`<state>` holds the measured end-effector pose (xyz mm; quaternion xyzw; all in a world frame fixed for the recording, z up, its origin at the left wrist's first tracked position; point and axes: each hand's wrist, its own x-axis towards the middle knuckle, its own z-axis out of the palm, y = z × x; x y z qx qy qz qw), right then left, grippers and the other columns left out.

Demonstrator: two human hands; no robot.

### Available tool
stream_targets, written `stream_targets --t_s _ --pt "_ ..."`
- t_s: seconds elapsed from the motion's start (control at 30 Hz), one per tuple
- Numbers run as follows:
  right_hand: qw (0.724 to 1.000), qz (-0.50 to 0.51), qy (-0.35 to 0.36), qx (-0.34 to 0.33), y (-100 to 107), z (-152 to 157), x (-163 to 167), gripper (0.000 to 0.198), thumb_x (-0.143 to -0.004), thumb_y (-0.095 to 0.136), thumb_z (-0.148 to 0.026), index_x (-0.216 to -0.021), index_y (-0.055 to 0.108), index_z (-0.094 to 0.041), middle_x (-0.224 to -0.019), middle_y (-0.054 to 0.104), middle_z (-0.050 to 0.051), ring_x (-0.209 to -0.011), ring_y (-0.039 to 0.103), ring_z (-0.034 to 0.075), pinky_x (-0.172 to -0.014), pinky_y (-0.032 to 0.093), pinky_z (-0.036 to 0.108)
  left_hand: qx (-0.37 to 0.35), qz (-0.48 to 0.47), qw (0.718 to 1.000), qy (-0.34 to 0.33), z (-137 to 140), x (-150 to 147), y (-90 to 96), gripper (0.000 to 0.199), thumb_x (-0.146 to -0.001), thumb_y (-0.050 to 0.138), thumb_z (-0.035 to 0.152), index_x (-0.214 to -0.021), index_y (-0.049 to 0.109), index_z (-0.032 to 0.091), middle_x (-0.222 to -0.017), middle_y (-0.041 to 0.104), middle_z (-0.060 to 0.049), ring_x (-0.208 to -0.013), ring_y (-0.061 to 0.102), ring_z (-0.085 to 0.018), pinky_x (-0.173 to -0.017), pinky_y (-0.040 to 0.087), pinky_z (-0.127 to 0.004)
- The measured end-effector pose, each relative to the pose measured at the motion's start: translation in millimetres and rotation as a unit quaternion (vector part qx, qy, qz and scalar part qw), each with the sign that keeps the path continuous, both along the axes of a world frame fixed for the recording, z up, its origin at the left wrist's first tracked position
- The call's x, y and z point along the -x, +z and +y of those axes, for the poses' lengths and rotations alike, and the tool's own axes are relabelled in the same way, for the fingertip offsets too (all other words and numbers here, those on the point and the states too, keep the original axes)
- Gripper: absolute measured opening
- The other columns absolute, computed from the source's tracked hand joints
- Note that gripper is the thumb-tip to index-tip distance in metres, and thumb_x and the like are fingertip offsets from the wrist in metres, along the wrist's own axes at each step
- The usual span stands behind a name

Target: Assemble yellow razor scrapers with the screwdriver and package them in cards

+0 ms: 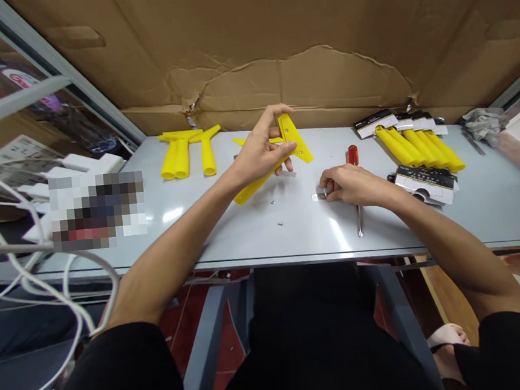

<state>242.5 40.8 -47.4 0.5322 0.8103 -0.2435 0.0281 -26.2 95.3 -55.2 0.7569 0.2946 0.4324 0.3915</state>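
Observation:
Above the table, my left hand [264,143] is closed round a yellow plastic scraper handle [295,138], whose flat head shows small holes or screws. Its tube-like grip slants down to the left. My right hand [347,182] pinches a small flat metal blade [318,196] at the tabletop. Under that hand lies a screwdriver [352,155] with a red handle, its shaft pointing at the front edge. Two small screws, one a tiny bit of metal [272,202] and one longer screw [280,223], lie between the hands. Another thin strip [289,173] rests below my left fingers.
Several yellow handles [179,156] stand at the back left. On the right lie several yellow tools with black-and-white cards [413,145], a white card [425,184] and a grey rag [484,125]. White cables [75,296] hang at the left; cardboard [300,82] lines the back.

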Motion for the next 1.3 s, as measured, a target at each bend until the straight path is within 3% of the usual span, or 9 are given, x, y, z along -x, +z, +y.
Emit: stream_targets --t_s 0.17,0.3,0.37,0.5,0.63,0.87,1.03,1.17,1.3 --pt "1.000 0.011 0.025 -0.015 -1 -2 1 0.020 -0.095 0.072 -0.022 -0.113 0.077 -0.016 -0.126 0.070 0.003 -0.104 0.055 0.003 -0.087 0.033 0.018 -0.004 -0.016 0.999 -0.041 2 0 -3.8 0.066 -0.101 0.082 0.052 -0.153 0.044 0.037 -0.120 0.077 -0.008 -0.065 0.077 -0.015 -0.050 0.056 -0.023" --pt "0.999 0.039 0.007 -0.026 6 4 -8 0.026 -0.094 0.071 -0.020 -0.119 0.076 -0.016 -0.109 0.073 0.002 -0.088 0.057 0.000 -0.082 0.035 0.016 0.010 -0.007 0.996 -0.090 -4 -3 -2.4 0.063 -0.102 0.081 0.053 -0.148 0.042 0.037 -0.127 0.079 -0.010 -0.063 0.076 -0.014 -0.046 0.050 -0.021" --pt "0.988 0.136 -0.041 -0.054 10 11 -17 0.028 -0.092 0.074 -0.021 -0.118 0.077 -0.012 -0.099 0.074 0.003 -0.081 0.060 -0.001 -0.079 0.041 0.015 0.022 -0.002 0.996 -0.091 -11 -5 1.9 0.061 -0.102 0.081 0.054 -0.145 0.042 0.036 -0.127 0.080 -0.009 -0.067 0.078 -0.015 -0.045 0.048 -0.020" --pt "0.890 0.436 -0.112 -0.073 16 19 -27 0.050 -0.080 0.090 -0.045 -0.107 0.074 -0.006 -0.092 0.073 0.007 -0.075 0.067 0.005 -0.067 0.053 0.018 0.050 0.003 0.996 -0.076 -22 -12 10.0 0.067 -0.093 0.089 0.056 -0.140 0.046 0.035 -0.125 0.082 -0.008 -0.075 0.079 -0.018 -0.048 0.048 -0.020" --pt "0.835 0.543 -0.081 -0.043 20 7 -15 0.074 -0.069 0.096 -0.064 -0.108 0.070 -0.007 -0.097 0.074 0.008 -0.079 0.071 0.006 -0.068 0.062 0.019 0.037 0.012 0.995 -0.097 -26 -15 10.0 0.066 -0.089 0.091 0.049 -0.137 0.048 0.033 -0.119 0.083 -0.007 -0.067 0.071 -0.013 -0.048 0.047 -0.020" --pt "0.831 0.552 -0.046 -0.046 11 -3 6 0.073 -0.066 0.098 -0.064 -0.104 0.075 -0.006 -0.101 0.074 0.007 -0.080 0.071 0.004 -0.068 0.064 0.014 0.004 0.056 0.992 -0.116 -30 -16 6.6 0.064 -0.095 0.087 0.050 -0.142 0.047 0.034 -0.099 0.081 -0.002 -0.053 0.056 -0.009 -0.047 0.046 -0.020" --pt "0.845 0.524 -0.079 -0.071 1 -7 11 0.081 -0.067 0.094 -0.074 -0.108 0.077 -0.006 -0.105 0.075 0.009 -0.088 0.073 0.006 -0.068 0.062 0.012 -0.005 0.079 0.993 -0.092 -37 -18 11.6 0.058 -0.095 0.088 0.053 -0.139 0.062 0.026 -0.112 0.078 -0.010 -0.054 0.060 -0.009 -0.052 0.055 -0.025" --pt "0.839 0.530 -0.091 -0.080 -4 -7 15 0.085 -0.069 0.089 -0.080 -0.111 0.077 -0.007 -0.104 0.075 0.009 -0.085 0.072 0.005 -0.067 0.062 0.013 0.063 0.068 0.991 -0.098 -38 -21 10.2 0.059 -0.096 0.088 0.054 -0.136 0.054 0.027 -0.102 0.077 -0.003 -0.050 0.056 -0.007 -0.045 0.047 -0.021" --pt "0.828 0.543 -0.118 -0.071 -7 -2 18 0.088 -0.063 0.092 -0.081 -0.106 0.073 -0.006 -0.097 0.073 0.008 -0.077 0.069 0.005 -0.061 0.060 0.015 0.089 0.031 0.990 -0.104 -33 -25 4.1 0.058 -0.095 0.087 0.058 -0.128 0.051 0.025 -0.099 0.078 -0.003 -0.066 0.068 -0.011 -0.049 0.051 -0.018"
